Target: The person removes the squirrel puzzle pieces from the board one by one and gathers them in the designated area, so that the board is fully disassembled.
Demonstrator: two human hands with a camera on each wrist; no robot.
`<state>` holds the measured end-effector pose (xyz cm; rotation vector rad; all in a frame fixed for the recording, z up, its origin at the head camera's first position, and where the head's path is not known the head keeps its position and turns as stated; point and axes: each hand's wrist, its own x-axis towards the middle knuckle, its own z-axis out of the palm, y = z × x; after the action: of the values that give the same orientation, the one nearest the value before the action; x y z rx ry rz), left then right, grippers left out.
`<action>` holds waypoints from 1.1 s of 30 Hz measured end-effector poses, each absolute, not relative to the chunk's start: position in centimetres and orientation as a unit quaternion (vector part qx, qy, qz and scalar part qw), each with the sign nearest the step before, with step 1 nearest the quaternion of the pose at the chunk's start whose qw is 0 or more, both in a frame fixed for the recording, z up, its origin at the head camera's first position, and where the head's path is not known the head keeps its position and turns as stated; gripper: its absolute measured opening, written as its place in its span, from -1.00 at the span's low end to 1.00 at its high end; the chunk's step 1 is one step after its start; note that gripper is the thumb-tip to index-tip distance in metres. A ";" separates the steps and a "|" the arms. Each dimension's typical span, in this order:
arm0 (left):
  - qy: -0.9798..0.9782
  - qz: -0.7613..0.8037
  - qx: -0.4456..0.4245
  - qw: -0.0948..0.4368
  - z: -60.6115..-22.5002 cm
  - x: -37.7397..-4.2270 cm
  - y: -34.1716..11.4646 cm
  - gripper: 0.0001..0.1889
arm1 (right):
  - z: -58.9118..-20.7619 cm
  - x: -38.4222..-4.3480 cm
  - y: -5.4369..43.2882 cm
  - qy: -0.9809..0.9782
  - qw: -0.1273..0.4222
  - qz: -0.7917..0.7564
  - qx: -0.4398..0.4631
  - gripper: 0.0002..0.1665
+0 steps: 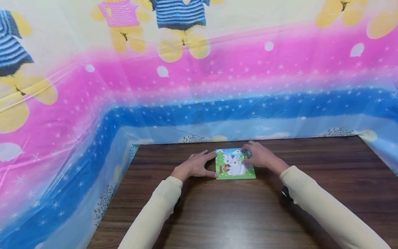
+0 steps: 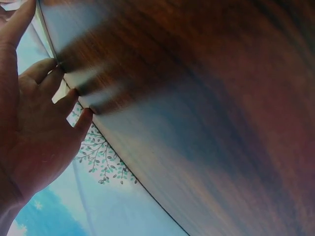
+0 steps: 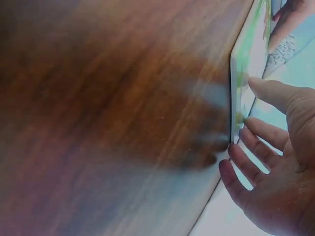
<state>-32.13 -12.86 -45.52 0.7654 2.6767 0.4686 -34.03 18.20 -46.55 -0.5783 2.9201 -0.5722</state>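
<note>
Over the table [image 1: 211, 214] — hands [image 1: 196, 165] [image 1: 261, 155] loosely spread; both touch a picture board [image 1: 233, 164].

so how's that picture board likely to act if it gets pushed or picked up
The board is probably stiff, since its edges look straight and it lies flat. It looks thin, so I'd guess it's light for its size. Flat on the shiny table, it would likely slide rather than roll or tip.

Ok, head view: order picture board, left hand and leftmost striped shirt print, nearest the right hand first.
1. Picture board: right end overlapped by right hand.
2. Left hand: at the board's left edge.
3. Leftmost striped shirt print: far left on cloth.
</note>
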 end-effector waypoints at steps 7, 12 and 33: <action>0.937 0.161 0.265 0.159 -45.6 -32.1 -12.8 0.01 | -45.8 -34.8 18.0 0.963 0.084 -0.168 -0.191 -0.34; 0.936 0.161 0.268 0.160 -45.7 -32.2 -12.6 0.02 | -45.4 -35.3 17.9 0.965 0.105 -0.153 -0.186 -0.33; 0.939 0.161 0.260 0.159 -45.8 -32.4 -12.5 0.04 | -44.6 -37.6 17.9 0.946 0.165 -0.185 -0.209 -0.39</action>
<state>-32.42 -12.52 -45.79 0.7421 2.6843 0.4604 -37.61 17.88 -44.57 -0.5963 2.6954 -0.5267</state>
